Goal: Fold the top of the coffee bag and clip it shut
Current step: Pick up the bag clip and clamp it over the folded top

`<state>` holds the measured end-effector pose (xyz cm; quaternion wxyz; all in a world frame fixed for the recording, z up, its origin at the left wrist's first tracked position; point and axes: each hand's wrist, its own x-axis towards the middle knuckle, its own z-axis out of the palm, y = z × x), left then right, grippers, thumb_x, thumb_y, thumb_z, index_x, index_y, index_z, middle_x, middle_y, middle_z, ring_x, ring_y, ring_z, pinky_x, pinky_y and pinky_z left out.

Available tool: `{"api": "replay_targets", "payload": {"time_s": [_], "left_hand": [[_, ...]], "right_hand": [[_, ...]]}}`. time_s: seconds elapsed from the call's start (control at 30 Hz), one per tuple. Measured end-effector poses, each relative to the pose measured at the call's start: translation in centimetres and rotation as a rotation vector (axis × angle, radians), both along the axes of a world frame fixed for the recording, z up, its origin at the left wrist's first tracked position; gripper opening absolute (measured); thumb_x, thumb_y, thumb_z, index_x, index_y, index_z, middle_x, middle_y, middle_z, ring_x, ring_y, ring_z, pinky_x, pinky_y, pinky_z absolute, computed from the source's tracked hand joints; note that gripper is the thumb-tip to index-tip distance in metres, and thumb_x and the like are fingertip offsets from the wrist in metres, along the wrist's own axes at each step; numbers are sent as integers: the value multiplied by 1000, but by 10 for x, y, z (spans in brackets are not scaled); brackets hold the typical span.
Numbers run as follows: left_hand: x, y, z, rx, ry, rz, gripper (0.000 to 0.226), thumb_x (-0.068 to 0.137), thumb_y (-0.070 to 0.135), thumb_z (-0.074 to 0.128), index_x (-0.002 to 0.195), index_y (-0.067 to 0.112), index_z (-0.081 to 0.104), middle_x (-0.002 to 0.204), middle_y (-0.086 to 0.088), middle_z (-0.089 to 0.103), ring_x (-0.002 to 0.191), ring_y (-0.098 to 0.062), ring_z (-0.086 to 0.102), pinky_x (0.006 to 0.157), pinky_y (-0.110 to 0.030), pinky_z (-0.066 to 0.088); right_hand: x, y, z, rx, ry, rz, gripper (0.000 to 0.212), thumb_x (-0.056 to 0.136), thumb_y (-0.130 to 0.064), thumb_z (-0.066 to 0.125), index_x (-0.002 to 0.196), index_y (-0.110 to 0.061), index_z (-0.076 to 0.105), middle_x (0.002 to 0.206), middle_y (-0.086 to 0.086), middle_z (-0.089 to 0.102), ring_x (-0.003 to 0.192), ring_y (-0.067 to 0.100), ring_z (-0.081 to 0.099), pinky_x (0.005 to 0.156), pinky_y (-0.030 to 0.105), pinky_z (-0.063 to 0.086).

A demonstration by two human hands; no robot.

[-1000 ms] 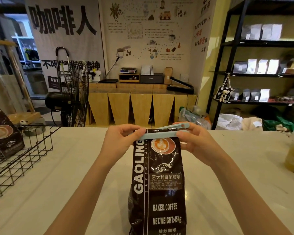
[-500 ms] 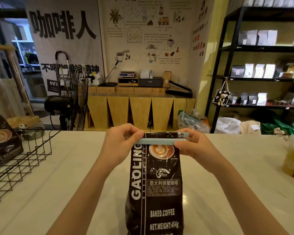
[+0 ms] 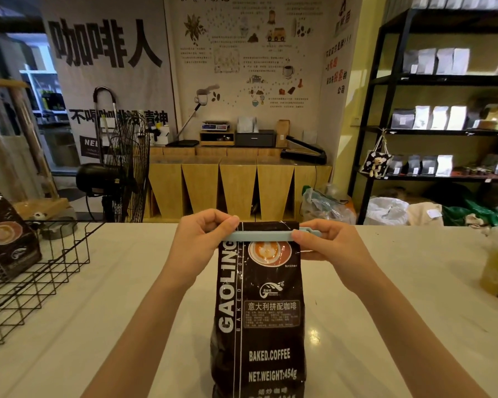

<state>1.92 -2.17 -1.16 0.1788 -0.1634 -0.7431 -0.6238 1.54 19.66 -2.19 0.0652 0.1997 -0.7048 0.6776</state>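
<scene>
Head view shows the bag [image 3: 259, 311] standing upright mid-counter, nearer the front edge, with our left hand [image 3: 197, 245] pinching one end of the blue clip [image 3: 266, 236] and our right hand [image 3: 327, 248] closed on the latch end, the clip lying across the folded top. To finish well, we judge we should keep the bar level and squeeze the latch end until it catches, steadying the other end so the fold cannot slip out. Compared with a second ago, the clip's arms have closed from a gaping V into one flat bar, and the fold now shows above it.
</scene>
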Motion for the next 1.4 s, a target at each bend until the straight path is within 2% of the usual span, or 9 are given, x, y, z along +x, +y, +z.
{"api": "replay_targets", "payload": {"time_s": [0.1,0.2,0.53,0.6,0.7,0.8,0.97,1.2,1.4], "left_hand": [[0,2,-2,35,-31,-17,9,74,28,64,71,20,66,60,6,67,58,-6,63,57,-15,51],[0,2,-4,-10,-129,-64,31,58,44,66,83,26,68,77,3,70,72,-10,67,64,-22,54],[2,1,-2,-18,-203,-112,28,63,31,69,85,14,66,67,2,72,67,-16,70,55,-18,54],[5,3,1,-182,-135,2,23,71,26,69,93,19,65,83,4,70,78,-14,67,61,-16,52],[15,18,9,-634,302,271,41,81,25,61,121,23,52,118,14,47,114,-4,41,97,-21,33],[22,44,18,-886,445,221,45,88,32,50,131,25,40,135,10,44,129,-8,32,111,-29,12],[20,56,32,-953,267,85,34,91,33,44,122,24,49,115,0,61,102,-14,56,88,-34,48],[23,50,26,-834,320,80,29,89,25,50,118,22,54,105,2,64,91,-7,52,80,-20,40],[16,54,14,-800,343,172,25,90,27,48,115,25,55,106,6,62,98,-10,50,89,-28,22]], "right_hand": [[-1,1,-2,-7,0,-19,22,62,-32,70,78,-16,69,69,-6,76,73,11,72,53,15,53],[-1,2,-3,-20,-3,-30,23,63,-29,70,79,-14,69,68,-4,76,73,12,72,54,16,54],[-1,-1,-8,-65,-25,-45,28,61,-30,69,83,-13,68,73,0,74,75,14,72,56,18,55],[0,-2,-8,-69,-23,-54,29,59,-32,69,83,-14,68,74,0,74,75,13,72,57,17,55],[1,-4,-7,-74,-5,-53,28,59,-32,70,82,-16,69,75,0,74,74,14,72,58,18,55],[3,-5,-5,-104,24,8,17,62,-26,71,79,-20,72,71,-2,76,73,16,72,59,18,55],[8,-2,-2,-85,66,119,17,72,-22,66,87,-26,73,80,-5,76,79,13,71,64,16,54],[5,6,2,88,79,185,28,80,-28,58,106,-22,67,92,-9,75,96,11,67,77,17,51],[4,0,-5,129,245,-16,25,79,-24,62,101,-17,69,87,-5,73,84,6,68,68,14,51]]}}
